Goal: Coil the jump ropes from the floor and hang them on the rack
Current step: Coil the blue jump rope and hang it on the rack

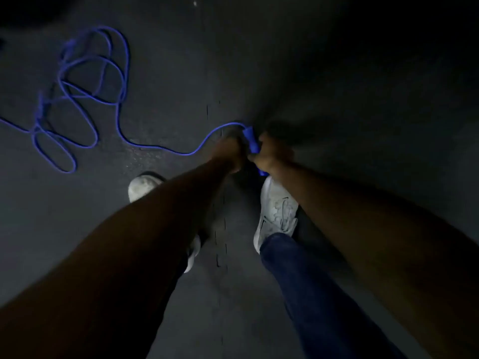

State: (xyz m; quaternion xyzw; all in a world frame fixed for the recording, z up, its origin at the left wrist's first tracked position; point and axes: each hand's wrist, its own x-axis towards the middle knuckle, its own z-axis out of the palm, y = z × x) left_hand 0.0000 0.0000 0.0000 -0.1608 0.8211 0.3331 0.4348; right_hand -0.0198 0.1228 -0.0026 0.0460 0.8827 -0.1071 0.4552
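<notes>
A blue jump rope lies in loose tangled loops on the dark floor at the upper left. One strand runs right to a blue handle near the middle. My right hand grips that handle. My left hand is right beside it, at the point where the cord leaves the handle; its fingers are hidden in the dim light. Both arms reach down and forward. A second blue handle shows blurred in the tangle at the far left.
My two white shoes stand on the dark floor, either side of a seam between mats. The room is very dim. No rack is in view.
</notes>
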